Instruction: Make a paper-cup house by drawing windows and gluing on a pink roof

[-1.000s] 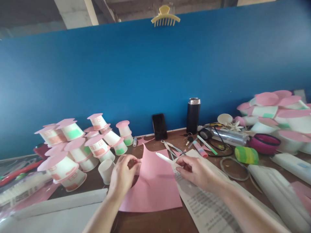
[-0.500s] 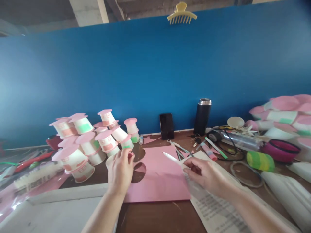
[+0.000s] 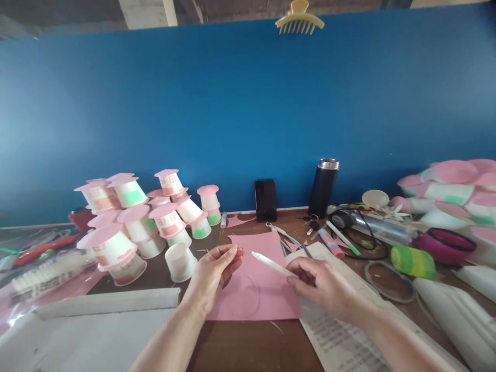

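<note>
A pink paper sheet [image 3: 263, 289] lies flat on the brown table in front of me. My left hand [image 3: 213, 274] hovers at its left edge, fingers pressed together in a pinch; anything in them is too small to name. My right hand [image 3: 321, 284] rests at the sheet's right edge and holds a white pen [image 3: 271, 263] that points left over the paper. A plain white paper cup [image 3: 180, 262] stands upside down just left of my left hand.
Paper-cup houses with pink roofs [image 3: 135, 217] are piled at the left, more at the far right [image 3: 449, 191]. Behind the sheet are scissors [image 3: 284, 236], a black phone [image 3: 265, 200], a black flask [image 3: 323, 187], a printed sheet [image 3: 341, 336], white tubes [image 3: 453, 315] and a white board [image 3: 104, 305].
My left hand came off the paper's left edge and rose into a pinch. The white cup now stands uncovered beside it. My right hand and pen shifted slightly left.
</note>
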Demonstrator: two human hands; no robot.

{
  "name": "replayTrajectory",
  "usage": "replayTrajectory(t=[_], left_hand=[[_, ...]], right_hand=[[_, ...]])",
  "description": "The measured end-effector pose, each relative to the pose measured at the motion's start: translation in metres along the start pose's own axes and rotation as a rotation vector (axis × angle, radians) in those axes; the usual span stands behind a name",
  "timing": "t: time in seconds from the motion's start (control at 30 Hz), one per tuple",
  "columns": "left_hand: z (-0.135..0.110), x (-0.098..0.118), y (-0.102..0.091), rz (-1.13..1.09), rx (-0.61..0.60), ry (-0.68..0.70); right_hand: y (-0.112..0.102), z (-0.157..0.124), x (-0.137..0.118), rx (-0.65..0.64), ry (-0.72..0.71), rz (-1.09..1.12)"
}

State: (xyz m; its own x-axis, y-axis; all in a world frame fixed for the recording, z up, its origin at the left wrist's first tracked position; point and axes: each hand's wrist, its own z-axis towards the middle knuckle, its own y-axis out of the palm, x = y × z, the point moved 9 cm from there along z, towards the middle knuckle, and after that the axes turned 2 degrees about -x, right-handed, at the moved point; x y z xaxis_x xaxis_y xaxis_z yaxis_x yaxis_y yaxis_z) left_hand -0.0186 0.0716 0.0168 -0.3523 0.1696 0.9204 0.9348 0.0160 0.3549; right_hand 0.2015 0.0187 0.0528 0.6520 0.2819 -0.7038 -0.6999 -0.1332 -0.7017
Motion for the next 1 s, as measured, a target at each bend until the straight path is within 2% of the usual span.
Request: replayTrajectory(t=[0.3, 0.6, 0.87, 1.0], left_hand=[[-0.001, -0.006, 0.005, -0.004, -0.047, -0.034], [-0.007, 0.0, 0.023, 0.263, -0.203, 0.078], [-0.005, 0.003, 0.018, 0.276, -0.173, 0.084], [-0.007, 0.0, 0.021, 0.287, -0.173, 0.064]], right_hand=[[0.002, 0.001, 0.002, -0.006, 0.005, -0.023], [-0.004, 0.0, -0.005, -0.013, 0.02, -0.058], [0.002, 0.0, -0.008, 0.014, -0.042, 0.036], [-0.008, -0.002, -0.01, 0.052, -0.028, 0.044]])
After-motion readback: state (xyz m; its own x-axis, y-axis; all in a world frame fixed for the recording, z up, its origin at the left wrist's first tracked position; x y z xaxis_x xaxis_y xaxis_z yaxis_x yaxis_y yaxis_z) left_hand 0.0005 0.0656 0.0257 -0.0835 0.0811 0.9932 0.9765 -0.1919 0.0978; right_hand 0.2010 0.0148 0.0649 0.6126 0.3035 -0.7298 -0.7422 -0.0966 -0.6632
